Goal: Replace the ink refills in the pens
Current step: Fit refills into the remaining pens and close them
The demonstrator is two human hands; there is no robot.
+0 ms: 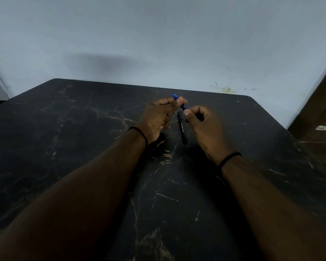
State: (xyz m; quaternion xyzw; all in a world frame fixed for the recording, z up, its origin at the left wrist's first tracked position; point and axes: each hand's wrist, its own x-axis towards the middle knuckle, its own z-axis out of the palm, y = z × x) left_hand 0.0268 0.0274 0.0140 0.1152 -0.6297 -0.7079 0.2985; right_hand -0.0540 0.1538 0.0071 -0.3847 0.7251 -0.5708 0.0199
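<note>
A blue pen (183, 106) is held in the air above the dark marble table (83, 138), tilted with its blue end up and to the left. My left hand (159, 117) pinches its upper part between thumb and fingers. My right hand (201, 125) pinches its lower end with curled fingers. Below the two hands a second, black pen (182, 129) lies on the table, pointing roughly toward me. No loose refill can be made out.
The table's far edge meets a pale wall (158, 44). A brown wooden piece of furniture (320, 110) stands at the right, beside the table's corner. Both wrists carry a black band.
</note>
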